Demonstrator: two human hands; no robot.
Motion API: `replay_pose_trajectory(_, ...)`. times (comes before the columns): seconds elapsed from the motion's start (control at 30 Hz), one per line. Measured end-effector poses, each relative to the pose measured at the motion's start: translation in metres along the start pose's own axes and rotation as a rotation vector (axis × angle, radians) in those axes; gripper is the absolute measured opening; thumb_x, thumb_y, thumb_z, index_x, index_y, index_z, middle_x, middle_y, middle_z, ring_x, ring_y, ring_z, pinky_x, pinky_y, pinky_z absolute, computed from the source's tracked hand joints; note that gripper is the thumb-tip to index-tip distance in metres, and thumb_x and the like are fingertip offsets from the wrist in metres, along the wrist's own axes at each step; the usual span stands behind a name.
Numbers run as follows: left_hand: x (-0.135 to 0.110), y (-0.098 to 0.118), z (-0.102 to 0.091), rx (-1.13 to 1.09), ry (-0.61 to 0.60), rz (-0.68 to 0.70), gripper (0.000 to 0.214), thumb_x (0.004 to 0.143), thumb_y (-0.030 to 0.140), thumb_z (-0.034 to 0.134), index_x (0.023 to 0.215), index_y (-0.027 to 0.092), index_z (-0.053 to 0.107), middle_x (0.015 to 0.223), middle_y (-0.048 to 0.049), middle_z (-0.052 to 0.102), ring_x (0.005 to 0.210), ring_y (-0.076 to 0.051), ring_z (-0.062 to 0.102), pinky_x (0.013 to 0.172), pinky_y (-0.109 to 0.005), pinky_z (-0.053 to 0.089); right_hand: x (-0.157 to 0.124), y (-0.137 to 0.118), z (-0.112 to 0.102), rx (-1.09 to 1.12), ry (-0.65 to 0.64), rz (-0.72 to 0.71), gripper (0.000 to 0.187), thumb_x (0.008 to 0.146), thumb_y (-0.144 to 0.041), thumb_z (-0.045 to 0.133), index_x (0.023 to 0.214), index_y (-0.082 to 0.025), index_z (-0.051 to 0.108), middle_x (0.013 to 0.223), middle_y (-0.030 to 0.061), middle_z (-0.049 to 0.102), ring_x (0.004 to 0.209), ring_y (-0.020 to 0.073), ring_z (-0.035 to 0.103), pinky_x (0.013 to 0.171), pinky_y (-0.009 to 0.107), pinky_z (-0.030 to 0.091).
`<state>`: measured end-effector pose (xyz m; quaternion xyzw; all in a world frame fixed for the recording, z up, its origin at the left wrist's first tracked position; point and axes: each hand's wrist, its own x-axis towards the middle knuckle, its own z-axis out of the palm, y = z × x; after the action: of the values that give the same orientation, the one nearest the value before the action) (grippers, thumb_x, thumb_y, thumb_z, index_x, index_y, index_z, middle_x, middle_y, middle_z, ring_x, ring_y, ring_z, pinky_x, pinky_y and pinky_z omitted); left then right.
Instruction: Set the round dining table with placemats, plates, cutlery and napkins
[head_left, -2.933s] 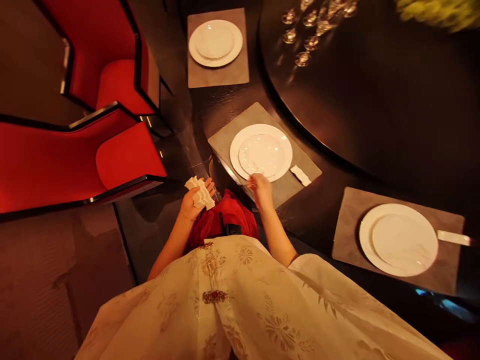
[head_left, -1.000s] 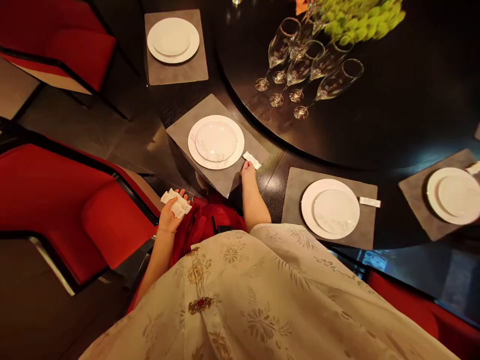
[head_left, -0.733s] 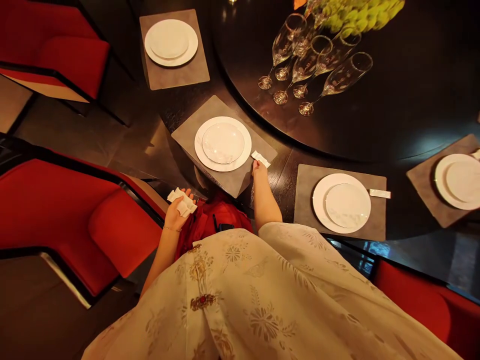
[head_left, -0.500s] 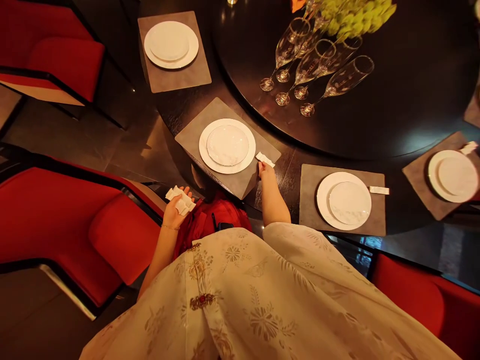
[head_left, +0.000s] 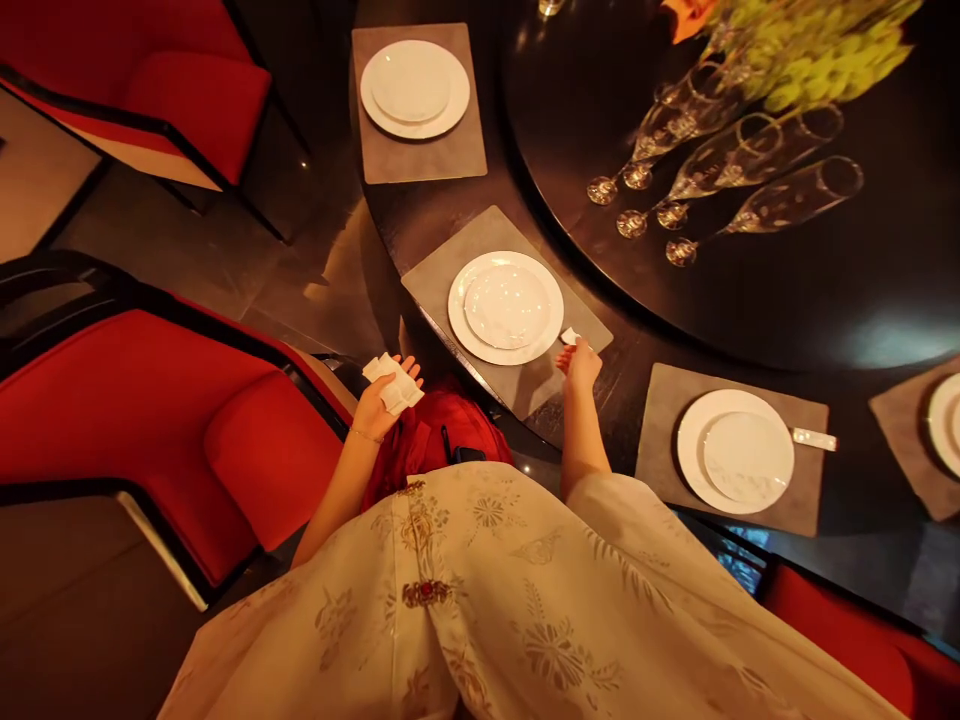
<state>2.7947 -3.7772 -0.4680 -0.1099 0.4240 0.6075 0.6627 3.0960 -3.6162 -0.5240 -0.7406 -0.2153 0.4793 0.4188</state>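
A round black-topped dining table [head_left: 427,215] fills the upper right, with a raised dark disc [head_left: 795,310] on it. Red chairs with black frames stand at 9 o'clock [head_left: 112,430], 11 o'clock [head_left: 195,90] and 5 o'clock [head_left: 840,620]. At 6 o'clock, a cream robe with gold floral embroidery [head_left: 487,590] covers the lower view, with red cloth [head_left: 442,440] just beyond it.

Grey placemats carry white double plates at 12 o'clock [head_left: 415,90], at the centre [head_left: 506,305] and at 4 o'clock [head_left: 735,450]. Champagne flutes [head_left: 720,170] stand on the disc at 2 o'clock, below green flowers [head_left: 810,50].

The left hand [head_left: 386,400], at 8 o'clock, is turned palm up and holds a bundle of white packets [head_left: 394,385] on its palm, with the fingers slightly spread. The right hand [head_left: 579,365], at 3 o'clock, reaches the table edge, its fingertips [head_left: 562,358] at a small white packet [head_left: 571,336]. That packet lies on the central placemat [head_left: 577,370], just right of the plate. Whether the fingers grip it, I cannot tell. A matching white packet [head_left: 814,438] lies beside the 4 o'clock plate.
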Motion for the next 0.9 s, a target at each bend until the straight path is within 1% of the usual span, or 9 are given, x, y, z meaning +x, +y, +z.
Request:
replay_pose_trajectory(0.03, 0.003, 0.003, 0.003, -0.01, -0.027, 0.004, 0.032, 0.079, 0.013, 0.046, 0.11, 0.019, 0.053, 0.126, -0.0097, 0.053, 0.119, -0.023, 0.047, 0.1, -0.044, 0.036, -0.021, -0.007, 0.013, -0.064, -0.105, -0.043, 0.025, 0.081, -0.029, 0.05, 0.063, -0.012, 0.054, 0.047, -0.0012, 0.052, 0.04, 0.0058, 0.049, 0.034, 0.012, 0.037)
replay_pose_trajectory(0.1, 0.009, 0.011, 0.01, -0.024, -0.086, 0.011, 0.033, 0.079, 0.013, 0.046, 0.111, 0.019, 0.053, 0.128, -0.0098, 0.052, 0.121, -0.024, 0.046, 0.101, -0.044, 0.035, -0.069, -0.018, 0.049, -0.152, -0.508, -0.067, 0.021, 0.076, -0.032, 0.059, 0.07, -0.011, 0.061, 0.059, 0.0035, 0.061, 0.049, 0.0074, 0.056, 0.039, 0.013, 0.041)
replay_pose_trajectory(0.17, 0.017, 0.02, 0.015, -0.021, -0.138, 0.015, 0.036, 0.078, 0.012, 0.046, 0.113, 0.019, 0.051, 0.128, -0.0091, 0.051, 0.121, -0.023, 0.045, 0.102, -0.044, 0.034, -0.113, -0.024, 0.09, -0.272, -0.948, 0.039, 0.03, 0.074, -0.04, 0.06, 0.076, -0.011, 0.064, 0.072, 0.0084, 0.066, 0.057, 0.0115, 0.061, 0.042, 0.016, 0.045)
replay_pose_trajectory(0.23, 0.027, 0.032, 0.019, 0.015, -0.158, 0.022, 0.041, 0.076, 0.009, 0.047, 0.116, 0.02, 0.05, 0.127, -0.0086, 0.053, 0.121, -0.023, 0.045, 0.102, -0.045, 0.034, -0.141, -0.025, 0.132, -0.382, -1.245, 0.175, 0.043, 0.077, -0.051, 0.052, 0.079, -0.01, 0.065, 0.076, 0.0105, 0.067, 0.058, 0.0144, 0.063, 0.043, 0.02, 0.047)
replay_pose_trajectory(0.4, 0.063, 0.081, 0.025, 0.112, -0.184, 0.065, 0.059, 0.071, 0.006, 0.052, 0.127, 0.021, 0.041, 0.128, -0.009, 0.052, 0.119, -0.024, 0.047, 0.101, -0.045, 0.035, -0.141, -0.029, 0.215, -0.366, -1.536, 0.279, 0.032, 0.076, -0.045, 0.057, 0.074, -0.013, 0.061, 0.055, 0.0016, 0.059, 0.042, 0.0089, 0.054, 0.038, 0.017, 0.041)
replay_pose_trajectory(0.47, 0.085, 0.108, 0.03, 0.116, -0.208, 0.08, 0.065, 0.07, 0.006, 0.051, 0.131, 0.023, 0.037, 0.131, -0.0085, 0.05, 0.118, -0.024, 0.048, 0.099, -0.045, 0.037, -0.128, -0.039, 0.245, -0.353, -1.557, 0.281, 0.025, 0.076, -0.04, 0.057, 0.072, -0.015, 0.06, 0.053, 0.0011, 0.057, 0.041, 0.0081, 0.051, 0.037, 0.017, 0.038)
replay_pose_trajectory(0.63, 0.152, 0.191, 0.052, 0.148, -0.132, 0.08, 0.065, 0.072, 0.009, 0.053, 0.133, 0.025, 0.035, 0.125, -0.0095, 0.054, 0.102, -0.022, 0.058, 0.091, -0.04, 0.044, -0.08, -0.088, 0.33, -0.374, -1.534, 0.159, 0.024, 0.081, -0.033, 0.047, 0.094, -0.018, 0.06, 0.09, 0.0086, 0.066, 0.067, 0.0161, 0.064, 0.048, 0.022, 0.046)
replay_pose_trajectory(0.8, 0.197, 0.277, 0.061, 0.108, -0.003, 0.132, 0.055, 0.075, 0.01, 0.049, 0.128, 0.026, 0.042, 0.118, -0.0085, 0.057, 0.086, -0.013, 0.061, 0.079, -0.028, 0.048, 0.022, -0.14, 0.396, -0.624, -0.895, -0.358, 0.03, 0.087, -0.031, 0.034, 0.102, -0.015, 0.053, 0.087, 0.0076, 0.063, 0.074, 0.0173, 0.06, 0.063, 0.029, 0.047)
replay_pose_trajectory(0.9, 0.21, 0.31, 0.055, 0.05, 0.057, 0.198, 0.05, 0.077, 0.009, 0.046, 0.123, 0.027, 0.049, 0.118, -0.0062, 0.057, 0.086, -0.011, 0.06, 0.077, -0.024, 0.049, 0.088, -0.144, 0.415, -0.784, -0.559, -0.608, 0.031, 0.089, -0.035, 0.031, 0.101, -0.015, 0.053, 0.095, 0.0093, 0.059, 0.091, 0.0197, 0.055, 0.08, 0.032, 0.043)
